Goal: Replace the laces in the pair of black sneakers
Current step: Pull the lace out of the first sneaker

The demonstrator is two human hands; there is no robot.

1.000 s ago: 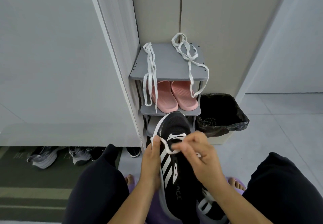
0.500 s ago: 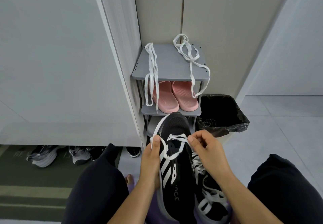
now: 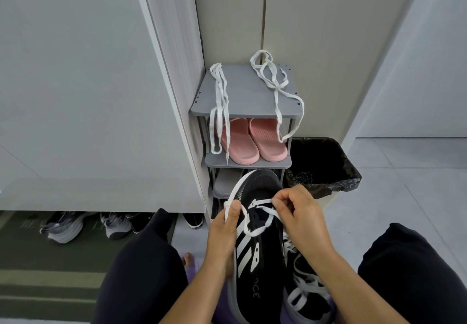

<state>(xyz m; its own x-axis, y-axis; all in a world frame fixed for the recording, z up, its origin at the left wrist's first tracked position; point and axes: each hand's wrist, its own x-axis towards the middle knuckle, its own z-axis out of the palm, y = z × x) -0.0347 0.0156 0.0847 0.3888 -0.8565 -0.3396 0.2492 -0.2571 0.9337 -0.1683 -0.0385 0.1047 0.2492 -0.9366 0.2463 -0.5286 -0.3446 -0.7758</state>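
A black sneaker (image 3: pixel 260 268) with white stripes lies between my knees, toe pointing away. My left hand (image 3: pixel 222 235) grips its left side and pinches one end of a white lace (image 3: pixel 262 230) under the thumb. My right hand (image 3: pixel 300 215) pinches the other end of that lace near the front eyelets. The second black sneaker (image 3: pixel 307 296), with white lacing on it, lies lower right, partly hidden by my right forearm. Two loose white laces hang over a grey shoe rack: one lace (image 3: pixel 220 111) on the left, another lace (image 3: pixel 276 88) on the right.
The grey shoe rack (image 3: pixel 245 98) stands against the wall with pink slippers (image 3: pixel 250 139) on its second shelf. A black-lined bin (image 3: pixel 326 164) sits right of it. More shoes (image 3: pixel 68 225) lie under the white cabinet at left. My knees flank the sneakers.
My right hand has moved from over the tongue toward the shoe's right front, drawing the lace across the front eyelets. My left hand keeps its hold on the sneaker and lace end.
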